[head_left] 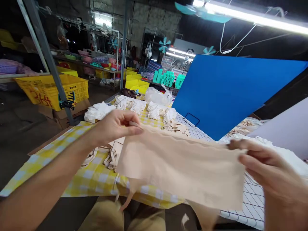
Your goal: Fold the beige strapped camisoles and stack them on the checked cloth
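Note:
A beige bra top (183,166) is stretched wide between my two hands above the table edge, its straps dangling below. My left hand (117,125) pinches one upper corner between thumb and fingers. The opposite upper corner is gripped by my right hand (267,163), which is slightly blurred. Behind the fabric, on the yellow checked cloth (79,183), lies a pile of beige strapped garments (114,154), partly hidden. Another beige bundle (176,127) rests just beyond the top's upper edge.
Folded white garments (154,109) and a white plastic bag (157,96) sit farther back on the table. A large blue board (235,93) slants up on the right. A yellow crate (69,86) stands left, near a grey metal post (53,54).

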Demonstrator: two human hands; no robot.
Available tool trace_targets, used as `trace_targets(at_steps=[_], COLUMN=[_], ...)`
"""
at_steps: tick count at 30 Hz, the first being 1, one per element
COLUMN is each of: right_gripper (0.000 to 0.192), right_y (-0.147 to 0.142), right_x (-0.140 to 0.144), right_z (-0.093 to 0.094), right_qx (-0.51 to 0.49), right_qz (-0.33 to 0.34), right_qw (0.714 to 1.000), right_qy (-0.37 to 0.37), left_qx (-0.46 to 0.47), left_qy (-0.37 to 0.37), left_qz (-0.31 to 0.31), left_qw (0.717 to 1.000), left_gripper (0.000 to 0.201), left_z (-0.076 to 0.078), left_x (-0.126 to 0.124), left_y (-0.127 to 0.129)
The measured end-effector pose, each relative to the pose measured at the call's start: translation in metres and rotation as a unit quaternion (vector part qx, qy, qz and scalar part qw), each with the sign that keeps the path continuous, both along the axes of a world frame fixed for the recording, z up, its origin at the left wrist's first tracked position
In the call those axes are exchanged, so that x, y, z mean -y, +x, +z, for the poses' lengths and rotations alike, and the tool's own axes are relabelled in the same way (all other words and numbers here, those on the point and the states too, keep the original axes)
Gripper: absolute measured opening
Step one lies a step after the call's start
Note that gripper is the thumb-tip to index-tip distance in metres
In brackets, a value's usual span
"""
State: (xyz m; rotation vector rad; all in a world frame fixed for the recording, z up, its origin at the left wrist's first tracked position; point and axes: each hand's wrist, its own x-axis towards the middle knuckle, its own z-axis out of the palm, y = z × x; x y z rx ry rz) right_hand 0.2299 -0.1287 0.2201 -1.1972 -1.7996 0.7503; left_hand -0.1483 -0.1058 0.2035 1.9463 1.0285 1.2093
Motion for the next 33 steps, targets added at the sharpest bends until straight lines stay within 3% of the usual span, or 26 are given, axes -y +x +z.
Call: trace_targets(at_steps=[3, 6, 9, 12, 17, 21, 25, 29, 31, 33], right_gripper=[0.028, 0.036, 0.035, 0.025, 0.012, 0.019, 0.028, 0.042, 0.044, 0.045], right_y=[-0.013, -0.024, -0.029, -0.027, -0.017, -0.013, -0.021, -0.04, -0.048, -0.051], right_x=[-0.037, -0.073, -0.095, -0.104, -0.114, -0.124, -0.127, -0.112, -0.098, -0.084], right_z=[-0.051, -0.123, -0.182, -0.206, -0.204, -0.213, -0.229, -0.237, -0.24, -0.244], right_qx=[0.064, 0.109, 0.136, 0.141, 0.151, 0.162, 0.18, 0.246, 0.329, 0.403], right_qz=[0.062, 0.043, -0.011, -0.05, -0.063, -0.072, -0.135, -0.218, -0.178, -0.1], right_qw=[0.986, 0.974, 0.969, 0.97, 0.977, 0.979, 0.973, 0.944, 0.925, 0.909], right_qy=[-0.144, -0.192, -0.208, -0.189, -0.136, -0.099, -0.047, 0.038, 0.064, 0.033], left_qx=[-0.077, -0.214, -0.245, -0.25, -0.254, -0.27, -0.322, -0.37, -0.401, -0.425], left_qy=[-0.073, -0.091, -0.095, -0.079, -0.057, -0.051, -0.029, 0.025, 0.03, 0.025], left_qz=[0.008, 0.057, 0.073, 0.075, 0.073, 0.106, 0.127, 0.161, 0.114, 0.058], left_qw=[0.994, 0.971, 0.962, 0.962, 0.963, 0.956, 0.938, 0.915, 0.909, 0.903], left_gripper=[0.021, 0.011, 0.008, 0.017, 0.032, 0.043, 0.051, 0.051, 0.049, 0.048], left_z=[-0.073, -0.146, -0.188, -0.201, -0.205, -0.209, -0.214, -0.225, -0.232, -0.239], left_x=[-0.042, -0.077, -0.099, -0.112, -0.118, -0.117, -0.112, -0.091, -0.072, -0.052], left_y=[0.013, 0.029, 0.044, 0.051, 0.05, 0.051, 0.062, 0.076, 0.081, 0.082])
